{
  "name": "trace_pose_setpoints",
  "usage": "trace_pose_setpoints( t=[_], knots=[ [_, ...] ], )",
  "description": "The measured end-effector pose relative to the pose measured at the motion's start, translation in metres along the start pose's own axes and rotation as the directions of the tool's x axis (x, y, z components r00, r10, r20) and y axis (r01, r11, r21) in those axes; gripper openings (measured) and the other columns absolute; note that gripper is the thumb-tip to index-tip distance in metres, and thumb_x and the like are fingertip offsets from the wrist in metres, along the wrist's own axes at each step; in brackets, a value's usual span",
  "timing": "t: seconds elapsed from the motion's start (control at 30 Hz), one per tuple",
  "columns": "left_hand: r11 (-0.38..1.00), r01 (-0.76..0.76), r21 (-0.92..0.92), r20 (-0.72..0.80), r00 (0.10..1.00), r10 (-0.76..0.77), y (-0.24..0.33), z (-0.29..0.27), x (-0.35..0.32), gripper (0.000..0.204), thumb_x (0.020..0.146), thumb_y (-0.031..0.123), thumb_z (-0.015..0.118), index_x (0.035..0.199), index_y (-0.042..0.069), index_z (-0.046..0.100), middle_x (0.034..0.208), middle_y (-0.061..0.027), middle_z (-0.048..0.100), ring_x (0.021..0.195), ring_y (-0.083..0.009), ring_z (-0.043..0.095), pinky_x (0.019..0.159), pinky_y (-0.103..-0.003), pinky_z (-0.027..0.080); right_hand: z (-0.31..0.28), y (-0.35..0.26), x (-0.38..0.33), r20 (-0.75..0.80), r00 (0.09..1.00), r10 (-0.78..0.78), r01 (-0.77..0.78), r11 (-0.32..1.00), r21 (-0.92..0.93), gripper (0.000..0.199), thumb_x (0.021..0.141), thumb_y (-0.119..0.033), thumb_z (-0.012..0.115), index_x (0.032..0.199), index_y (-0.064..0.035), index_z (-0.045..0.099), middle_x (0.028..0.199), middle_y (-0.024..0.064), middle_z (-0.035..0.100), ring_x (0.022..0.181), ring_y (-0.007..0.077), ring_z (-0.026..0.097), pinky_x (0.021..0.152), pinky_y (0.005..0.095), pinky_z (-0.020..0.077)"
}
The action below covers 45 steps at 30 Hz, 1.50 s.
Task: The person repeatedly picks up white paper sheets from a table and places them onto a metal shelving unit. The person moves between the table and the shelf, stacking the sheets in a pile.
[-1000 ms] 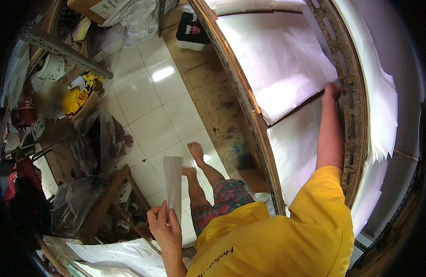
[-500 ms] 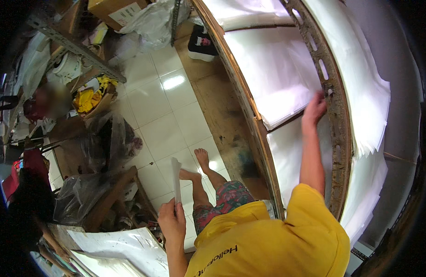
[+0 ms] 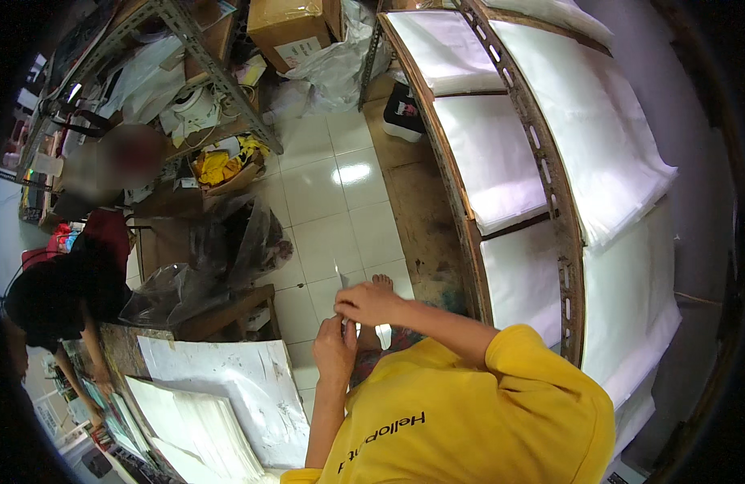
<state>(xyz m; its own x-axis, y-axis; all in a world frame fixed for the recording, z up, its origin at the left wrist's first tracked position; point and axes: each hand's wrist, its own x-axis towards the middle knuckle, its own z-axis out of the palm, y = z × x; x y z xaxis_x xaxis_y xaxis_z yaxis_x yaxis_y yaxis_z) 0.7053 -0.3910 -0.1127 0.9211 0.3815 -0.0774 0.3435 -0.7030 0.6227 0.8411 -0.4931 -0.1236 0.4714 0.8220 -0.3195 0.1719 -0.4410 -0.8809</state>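
In front of my body, above the tiled floor, my two hands meet. My left hand [image 3: 334, 348] is closed, with a thin white paper sheet [image 3: 341, 279] seen almost edge-on rising past its fingers. Bent over the left fingertips, my right hand [image 3: 368, 304] is closed at the lower end of that sheet; its fingertips are partly hidden. To the right, a metal-edged rack [image 3: 542, 145] carries several stacks of large white sheets, among them a middle stack [image 3: 493, 165] and an outer stack [image 3: 578, 121].
At the lower left, another person [image 3: 82, 298] leans over a table with a white board [image 3: 227, 379] and a pile of sheets [image 3: 199, 423]. A box of yellow cloth [image 3: 223, 165], clear plastic [image 3: 179, 286] and a cardboard box [image 3: 292, 32] stand beyond.
My right hand has left the rack and come across to my left hand at the sheet. The view has shifted, showing more of the table and the other person.
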Motion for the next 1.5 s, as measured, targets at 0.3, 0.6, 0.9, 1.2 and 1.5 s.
trace_pose_setpoints(
  t=[0.3,0.6,0.9,1.2,1.5],
  knots=[
    [0.99,0.022,-0.137,0.028,0.999,-0.018,0.006,-0.009,-0.032,0.024,0.087,0.014,0.067,0.105,-0.001,0.067,0.08,-0.0161,0.062,0.067,-0.0321,0.063,0.06,-0.042,0.05,-0.166,0.02,0.006,-0.705,0.71,0.002,-0.076,0.994,-0.073,0.023,0.09,-0.012,0.057,0.11,-0.0053,0.049,0.087,0.014,0.065,0.081,0.0261,0.065,0.072,0.0384,0.0504],
    [0.995,0.083,-0.051,0.163,0.984,-0.074,-0.031,0.004,-0.066,0.025,0.087,0.017,0.066,0.103,-0.002,0.067,0.083,-0.0188,0.064,0.072,-0.0352,0.065,0.064,-0.045,0.052,-0.253,0.186,-0.084,-0.876,0.121,0.468,0.12,0.869,0.48,0.025,0.093,-0.029,0.061,0.107,-0.0084,0.056,0.075,-0.0022,0.056,0.062,0.0067,0.05,0.053,0.0221,0.0393],
    [0.996,0.066,-0.061,0.228,0.972,-0.051,-0.01,-0.001,-0.044,0.026,0.089,0.018,0.064,0.107,0.0,0.066,0.09,-0.0191,0.065,0.076,-0.0358,0.066,0.068,-0.045,0.053,-0.241,0.345,-0.152,-0.8,-0.016,0.599,0.192,0.787,0.586,0.021,0.095,-0.034,0.058,0.097,-0.013,0.06,0.07,-0.004,0.053,0.061,0.0073,0.051,0.056,0.0247,0.0418],
    [0.998,0.063,-0.017,0.256,0.965,-0.056,-0.008,0.005,-0.044,0.027,0.09,0.021,0.063,0.109,0.002,0.065,0.095,-0.0187,0.066,0.085,-0.0399,0.065,0.075,-0.046,0.052,-0.224,0.337,-0.152,-0.739,-0.067,0.671,-0.095,0.733,0.674,0.02,0.092,-0.028,0.056,0.092,-0.0078,0.06,0.077,0.0029,0.059,0.065,0.0144,0.056,0.061,0.0318,0.0474],
    [0.987,0.116,-0.111,0.199,0.976,-0.092,-0.008,-0.02,-0.063,0.026,0.09,0.022,0.062,0.106,0.001,0.064,0.094,-0.0182,0.065,0.086,-0.0388,0.064,0.075,-0.047,0.052,-0.234,0.306,-0.153,-0.802,-0.197,0.564,-0.121,0.798,0.591,0.014,0.082,-0.009,0.064,0.092,-0.0017,0.057,0.084,0.0112,0.061,0.069,0.0233,0.059,0.061,0.04,0.0513]
  ],
)
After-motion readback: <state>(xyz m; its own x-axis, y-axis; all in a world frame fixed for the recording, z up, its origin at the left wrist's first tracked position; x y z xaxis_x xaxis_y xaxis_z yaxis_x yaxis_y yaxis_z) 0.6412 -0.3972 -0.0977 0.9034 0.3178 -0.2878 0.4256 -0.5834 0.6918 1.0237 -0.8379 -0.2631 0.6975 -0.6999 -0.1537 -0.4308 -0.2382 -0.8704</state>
